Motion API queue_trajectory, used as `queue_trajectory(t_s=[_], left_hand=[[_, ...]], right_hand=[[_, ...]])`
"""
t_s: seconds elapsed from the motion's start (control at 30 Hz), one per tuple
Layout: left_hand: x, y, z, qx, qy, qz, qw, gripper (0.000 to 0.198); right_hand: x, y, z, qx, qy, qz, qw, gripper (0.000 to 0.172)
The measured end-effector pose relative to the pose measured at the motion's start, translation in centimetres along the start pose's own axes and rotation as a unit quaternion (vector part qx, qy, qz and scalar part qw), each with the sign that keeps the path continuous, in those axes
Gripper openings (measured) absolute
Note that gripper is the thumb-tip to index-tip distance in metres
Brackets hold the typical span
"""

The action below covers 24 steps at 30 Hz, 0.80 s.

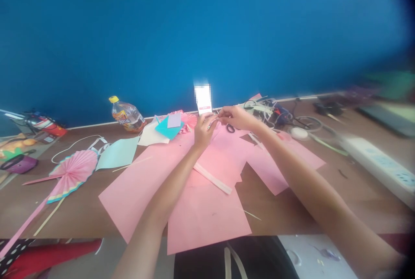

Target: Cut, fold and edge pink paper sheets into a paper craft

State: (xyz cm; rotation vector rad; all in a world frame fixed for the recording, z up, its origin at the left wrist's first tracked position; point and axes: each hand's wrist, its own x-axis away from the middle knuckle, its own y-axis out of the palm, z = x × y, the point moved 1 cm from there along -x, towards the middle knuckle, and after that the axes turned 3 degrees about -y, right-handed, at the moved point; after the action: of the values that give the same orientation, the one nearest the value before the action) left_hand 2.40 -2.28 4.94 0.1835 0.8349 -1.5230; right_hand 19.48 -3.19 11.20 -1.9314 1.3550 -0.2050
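My left hand (203,131) and my right hand (232,117) meet over the far part of the table, just before a lit phone (204,97) propped near the wall. The fingers of both hands are bent and pinched close together; what lies between them is too small or hidden to name. Beneath them spread several pink paper sheets (207,218), overlapping. A pale strip (212,178) rests on the sheets, below the hands. Dark scissor handles (230,128) show beside my right hand.
At left are a pleated pink paper fan (76,169), a light-blue sheet (119,153) and a tilted plastic bottle (126,115). A teal paper piece (168,128) lies behind. Tangled cables (272,110) and a white power strip (379,162) occupy the right, before a blue wall (207,24).
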Motion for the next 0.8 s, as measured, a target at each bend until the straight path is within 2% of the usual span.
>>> queue_trajectory(t_s=[0.23,0.33,0.43,0.5,0.67,0.8], left_hand=[[-0.2,-0.6,-0.6,-0.022,0.058,0.014,0.998,0.029],[-0.3,-0.4,-0.8,-0.036,0.101,0.024,0.994,0.027],[-0.3,-0.1,-0.6,-0.024,0.127,0.051,0.990,0.026],[-0.3,0.1,-0.3,0.006,0.114,0.064,0.991,0.027],[-0.4,0.9,0.1,0.118,0.032,0.095,0.988,0.029],[-0.6,1.1,-0.1,0.163,0.011,0.100,0.982,0.028]], right_hand=[[0.1,-0.1,0.0,-0.020,-0.028,-0.036,0.999,0.027],[0.1,-0.1,0.2,-0.021,-0.043,-0.056,0.997,0.024],[0.0,0.1,0.4,-0.011,-0.054,-0.037,0.998,0.021],[-0.1,0.3,0.5,-0.002,-0.058,-0.013,0.998,0.020],[-0.3,0.7,0.4,0.004,-0.068,0.020,0.997,0.019],[-0.5,1.1,0.6,0.010,-0.078,0.029,0.996,0.016]])
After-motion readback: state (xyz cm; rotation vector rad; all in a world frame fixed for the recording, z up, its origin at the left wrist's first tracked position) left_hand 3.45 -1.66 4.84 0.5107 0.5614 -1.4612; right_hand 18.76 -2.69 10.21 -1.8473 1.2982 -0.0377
